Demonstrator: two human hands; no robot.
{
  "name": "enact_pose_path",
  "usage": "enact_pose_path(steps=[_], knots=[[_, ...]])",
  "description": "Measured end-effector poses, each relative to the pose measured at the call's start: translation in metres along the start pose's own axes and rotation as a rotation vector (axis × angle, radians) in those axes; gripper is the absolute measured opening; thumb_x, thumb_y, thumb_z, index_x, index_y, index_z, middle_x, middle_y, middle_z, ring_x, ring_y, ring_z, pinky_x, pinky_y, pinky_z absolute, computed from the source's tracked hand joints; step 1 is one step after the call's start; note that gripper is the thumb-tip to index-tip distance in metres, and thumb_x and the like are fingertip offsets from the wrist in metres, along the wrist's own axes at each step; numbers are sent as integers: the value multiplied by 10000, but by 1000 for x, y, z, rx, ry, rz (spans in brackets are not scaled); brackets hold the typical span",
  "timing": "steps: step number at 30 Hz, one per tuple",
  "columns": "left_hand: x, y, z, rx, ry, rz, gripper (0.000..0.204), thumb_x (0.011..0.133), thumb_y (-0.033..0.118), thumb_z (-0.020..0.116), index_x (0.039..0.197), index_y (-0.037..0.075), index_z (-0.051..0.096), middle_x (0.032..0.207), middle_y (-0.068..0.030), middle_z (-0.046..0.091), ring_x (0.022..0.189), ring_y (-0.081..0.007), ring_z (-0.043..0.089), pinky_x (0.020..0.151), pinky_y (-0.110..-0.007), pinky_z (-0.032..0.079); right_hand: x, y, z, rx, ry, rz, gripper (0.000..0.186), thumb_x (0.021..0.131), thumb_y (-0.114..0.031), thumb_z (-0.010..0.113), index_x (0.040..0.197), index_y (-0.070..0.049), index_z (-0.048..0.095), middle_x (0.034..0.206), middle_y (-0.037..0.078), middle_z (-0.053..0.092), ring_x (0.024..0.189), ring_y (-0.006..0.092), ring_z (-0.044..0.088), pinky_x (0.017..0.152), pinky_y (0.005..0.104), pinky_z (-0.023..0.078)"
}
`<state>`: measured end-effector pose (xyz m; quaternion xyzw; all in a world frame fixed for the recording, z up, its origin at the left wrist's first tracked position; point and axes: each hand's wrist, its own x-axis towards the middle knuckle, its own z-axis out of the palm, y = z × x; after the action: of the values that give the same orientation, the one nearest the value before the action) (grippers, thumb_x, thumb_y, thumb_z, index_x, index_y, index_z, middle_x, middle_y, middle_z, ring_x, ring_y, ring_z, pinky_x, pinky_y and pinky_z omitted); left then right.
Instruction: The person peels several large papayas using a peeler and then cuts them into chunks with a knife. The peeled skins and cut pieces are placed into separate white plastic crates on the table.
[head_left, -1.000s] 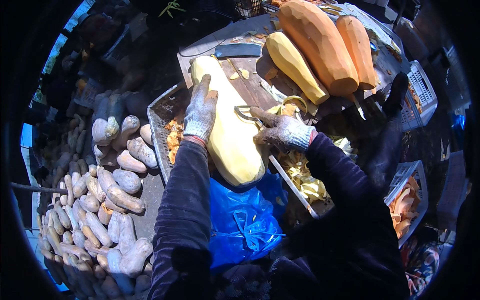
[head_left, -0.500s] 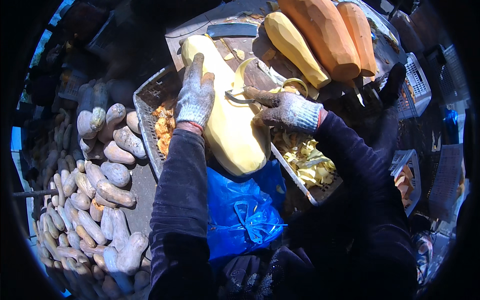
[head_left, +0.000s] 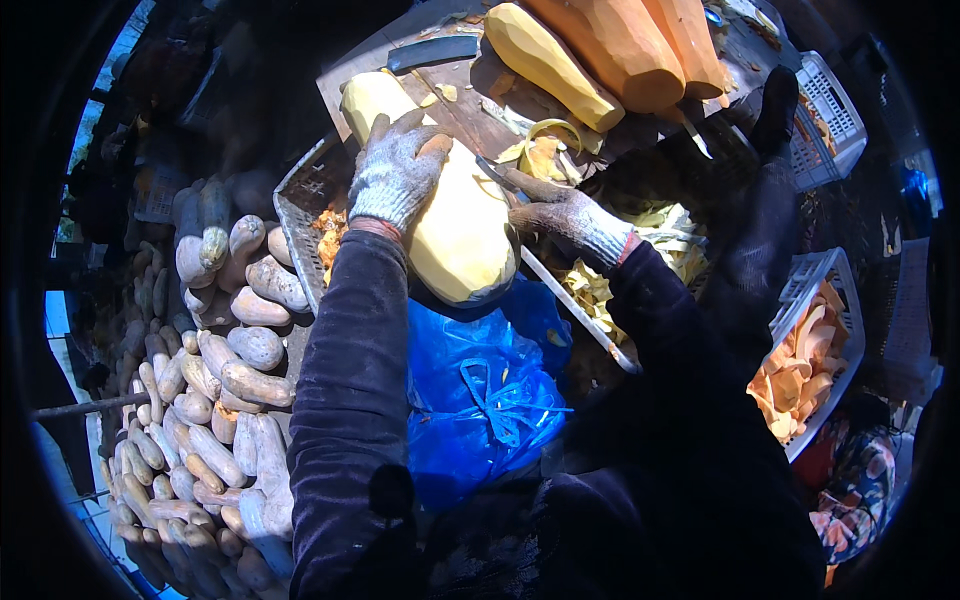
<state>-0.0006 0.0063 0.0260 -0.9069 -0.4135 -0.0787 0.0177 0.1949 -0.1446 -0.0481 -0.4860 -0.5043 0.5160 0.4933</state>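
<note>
A long, peeled pale-yellow squash point(head_left: 462, 240) lies lengthwise in front of me, its near end over a blue plastic bag point(head_left: 485, 400). My left hand point(head_left: 398, 172), in a dirty knit glove, grips the squash from above, fingers curled across its upper part. Gloved as well, my right hand point(head_left: 568, 212) is closed around a peeler point(head_left: 490, 172) whose dark blade is at the squash's right side. Its handle is mostly hidden in my fingers. Just beyond that hand, a curled strip of yellow peel point(head_left: 548, 150) lies by the table edge.
Peeled orange squashes point(head_left: 615, 50) and a yellow one point(head_left: 550, 65) lie on the wooden table point(head_left: 340, 90). A dark flat blade point(head_left: 432, 54) rests there too. Unpeeled squashes point(head_left: 255, 350) are heaped left. Crates hold yellow peels point(head_left: 670, 235) and orange pieces point(head_left: 800, 375); patterned cloth point(head_left: 860, 490) shows lower right.
The view has shifted, showing more of the right-hand crate. My left hand's fingers now bend across the squash instead of pointing along it. The peel strip by the blade has come away.
</note>
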Motion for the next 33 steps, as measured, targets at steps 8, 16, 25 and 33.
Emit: enact_pose_path(steps=[8,16,25,33], knots=[[-1,-20,5,97,-62,58,384,956,381,507,1258,205,666,1476,-53,488,1397,-354,361,1159,-477,333,-131,-16,30,-846,16,-248,789,872,-316,739,1547,-209,344,1204,175,670,994,197,655,890,314,509],[5,18,-15,318,-6,132,262,903,176,595,1141,141,700,1298,-115,628,1273,-332,515,1094,-431,398,-9,-63,-20,-697,-193,-22,613,869,-285,693,1418,-87,504,1290,206,625,990,314,678,865,367,529],[-2,7,-8,375,-44,99,371,915,122,610,1284,157,621,1350,-86,598,1348,-265,472,1170,-484,289,-170,23,27,-161,-8,301,815,862,-367,745,1512,-66,358,1494,157,468,1383,254,446,1136,313,342],[1,-2,-1,372,-9,89,338,879,99,629,1213,144,646,1255,-75,643,1255,-259,543,1066,-480,374,-107,-17,38,-490,196,138,806,846,-340,714,1526,-133,334,1045,281,672,984,390,678,863,417,523]])
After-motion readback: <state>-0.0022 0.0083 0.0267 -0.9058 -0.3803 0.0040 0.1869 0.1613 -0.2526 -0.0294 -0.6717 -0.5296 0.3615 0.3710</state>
